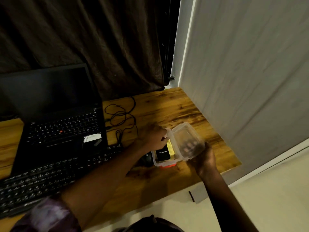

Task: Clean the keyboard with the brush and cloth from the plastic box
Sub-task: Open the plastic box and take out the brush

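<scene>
Underneath, right fingers (189,145) around clear lid (182,133)

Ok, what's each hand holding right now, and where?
Right hand grips the clear lid by its near end. Left hand reaches into the plastic box; whether it holds anything cannot be told.

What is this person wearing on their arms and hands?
Both hands are bare, no gloves: left hand, right hand. The left arm has a purplish patterned sleeve ending near the elbow. The right arm shows no sleeve as far as it is in view. No watch or bracelet shows on either wrist.
</scene>
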Tool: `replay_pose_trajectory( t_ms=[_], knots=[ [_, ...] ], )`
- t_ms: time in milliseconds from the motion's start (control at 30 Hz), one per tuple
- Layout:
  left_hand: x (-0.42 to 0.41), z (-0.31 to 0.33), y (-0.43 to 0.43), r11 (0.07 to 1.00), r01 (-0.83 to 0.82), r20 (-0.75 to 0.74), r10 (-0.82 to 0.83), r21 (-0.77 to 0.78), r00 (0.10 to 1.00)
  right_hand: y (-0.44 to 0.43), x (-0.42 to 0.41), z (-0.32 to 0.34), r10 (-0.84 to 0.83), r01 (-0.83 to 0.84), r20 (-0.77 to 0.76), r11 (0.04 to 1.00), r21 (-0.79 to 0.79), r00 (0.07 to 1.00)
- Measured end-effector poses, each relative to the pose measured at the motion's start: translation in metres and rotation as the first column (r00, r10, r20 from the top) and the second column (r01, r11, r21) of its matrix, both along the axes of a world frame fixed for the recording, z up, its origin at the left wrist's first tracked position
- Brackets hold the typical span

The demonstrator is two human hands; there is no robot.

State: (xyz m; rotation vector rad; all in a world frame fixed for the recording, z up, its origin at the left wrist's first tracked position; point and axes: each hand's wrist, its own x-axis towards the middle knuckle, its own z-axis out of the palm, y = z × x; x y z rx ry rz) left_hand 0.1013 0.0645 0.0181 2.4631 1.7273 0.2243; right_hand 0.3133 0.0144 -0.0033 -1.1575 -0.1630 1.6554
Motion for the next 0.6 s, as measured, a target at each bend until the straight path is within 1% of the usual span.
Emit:
replay_pose_trajectory(
  t_ms=[67, 100, 167, 233, 300, 367, 433, 500, 567, 600],
  knots=[
    [0.004, 0.003, -0.005, 0.999, -0.001, -0.039, -0.001, -0.05, 0.999, 0.0, 0.001, -0.003, -0.062, 0.061, 0.2, 0.998, 0.007, 0.978],
    [0.007, 0.004, -0.006, 0.996, -0.005, -0.069, -0.001, -0.09, 0.998, 0.003, 0.003, -0.008, -0.095, 0.091, 0.327, 0.995, 0.027, 0.94],
    [0.01, 0.003, -0.008, 0.985, -0.027, -0.143, 0.003, -0.169, 0.99, 0.005, 0.006, -0.015, -0.136, 0.111, 0.52, 0.991, 0.079, 0.843],
    [0.011, 0.001, -0.009, 0.962, -0.094, -0.244, 0.029, -0.257, 0.969, 0.006, 0.009, -0.021, -0.112, 0.062, 0.679, 0.993, 0.098, 0.726],
    [0.013, 0.002, -0.009, 0.936, -0.132, -0.235, 0.055, -0.326, 0.97, 0.005, 0.01, -0.023, -0.038, -0.026, 0.803, 0.997, 0.067, 0.594],
    [0.014, 0.005, -0.008, 0.924, -0.13, -0.201, 0.059, -0.36, 0.978, 0.003, 0.012, -0.025, 0.009, -0.097, 0.889, 0.995, 0.04, 0.457],
    [0.014, 0.007, -0.007, 0.93, -0.127, -0.207, 0.057, -0.344, 0.977, 0.002, 0.013, -0.026, 0.034, -0.13, 0.936, 0.991, 0.013, 0.35],
    [0.011, 0.005, -0.006, 0.928, -0.133, -0.164, 0.079, -0.349, 0.983, 0.0, 0.012, -0.025, 0.042, -0.148, 0.954, 0.989, 0.002, 0.298],
    [0.01, 0.004, -0.007, 0.906, -0.134, -0.077, 0.113, -0.401, 0.991, -0.003, 0.009, -0.024, 0.036, -0.163, 0.964, 0.987, 0.007, 0.263],
    [0.01, 0.005, -0.008, 0.897, -0.133, -0.035, 0.131, -0.421, 0.991, -0.005, 0.007, -0.023, 0.018, -0.168, 0.974, 0.986, 0.021, 0.228]
  ],
)
